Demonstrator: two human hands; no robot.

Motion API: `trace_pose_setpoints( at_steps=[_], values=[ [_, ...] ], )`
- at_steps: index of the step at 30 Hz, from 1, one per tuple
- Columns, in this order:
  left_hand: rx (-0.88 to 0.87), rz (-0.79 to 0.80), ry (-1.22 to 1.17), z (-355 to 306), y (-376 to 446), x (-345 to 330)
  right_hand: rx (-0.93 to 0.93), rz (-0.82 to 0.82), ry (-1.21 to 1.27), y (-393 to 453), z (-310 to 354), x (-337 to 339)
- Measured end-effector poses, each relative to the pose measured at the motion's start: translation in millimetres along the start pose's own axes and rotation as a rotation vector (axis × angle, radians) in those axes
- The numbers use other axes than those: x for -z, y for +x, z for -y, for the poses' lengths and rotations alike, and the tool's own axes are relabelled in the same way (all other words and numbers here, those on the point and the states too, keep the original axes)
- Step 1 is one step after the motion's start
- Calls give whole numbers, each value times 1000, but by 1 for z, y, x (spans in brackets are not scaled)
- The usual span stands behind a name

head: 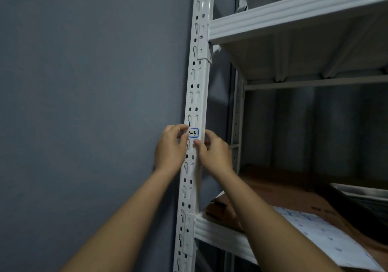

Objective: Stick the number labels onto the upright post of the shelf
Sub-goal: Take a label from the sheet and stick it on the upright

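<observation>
label: small white rectangular sticker with a blue border and clipped corners [193, 133], black handwritten digits, reads something like "1-3"; first character half covered by a finger, so probably not fully legible
label position: flat against the front face of the white perforated metal upright post [196, 95], about mid-height between the two shelf levels, over one of the keyhole slots
post: white painted steel, paired round holes and keyhole slots running its whole length; top and bottom cut off by the frame
left hand [171, 148]: fingers curled, thumb and fingertip pinching the label's left edge against the post
right hand [214, 152]: thumb tip touching the post just under the label's lower right corner, other fingers curled behind the post's right edge; whether it actually holds the label I cannot tell
shelf beams: white ribbed metal upper beam [294, 13] and lower beam [222, 234], both hooked into the post
on lower shelf: brown cardboard sheet [283, 196] with a white printed sheet of blue-marked stickers [321, 234] lying on top; print blurred, unreadable
hidden: label's left part under the left fingers; right fingertips behind the post
backdrop: plain grey-blue wall [84, 83] left of the post; shelf interior dark, detail hard to make out
</observation>
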State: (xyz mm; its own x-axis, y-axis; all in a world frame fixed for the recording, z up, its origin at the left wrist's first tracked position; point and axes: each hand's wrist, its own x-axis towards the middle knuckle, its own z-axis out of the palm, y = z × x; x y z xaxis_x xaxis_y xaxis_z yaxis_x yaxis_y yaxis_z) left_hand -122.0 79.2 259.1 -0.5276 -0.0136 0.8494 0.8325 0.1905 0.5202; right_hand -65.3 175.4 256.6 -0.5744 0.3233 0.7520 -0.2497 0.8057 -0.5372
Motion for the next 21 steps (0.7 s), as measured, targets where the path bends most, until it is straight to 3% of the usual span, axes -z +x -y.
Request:
trace_pose_setpoints(
  at_steps=[11,21],
  values=[
    [-94,-97,143,3,4,-3,6,-38,-41,1,-7,-4],
    [-61,-5,119,9,7,-4,-13,-47,-75,-1,-5,-4]
  ],
)
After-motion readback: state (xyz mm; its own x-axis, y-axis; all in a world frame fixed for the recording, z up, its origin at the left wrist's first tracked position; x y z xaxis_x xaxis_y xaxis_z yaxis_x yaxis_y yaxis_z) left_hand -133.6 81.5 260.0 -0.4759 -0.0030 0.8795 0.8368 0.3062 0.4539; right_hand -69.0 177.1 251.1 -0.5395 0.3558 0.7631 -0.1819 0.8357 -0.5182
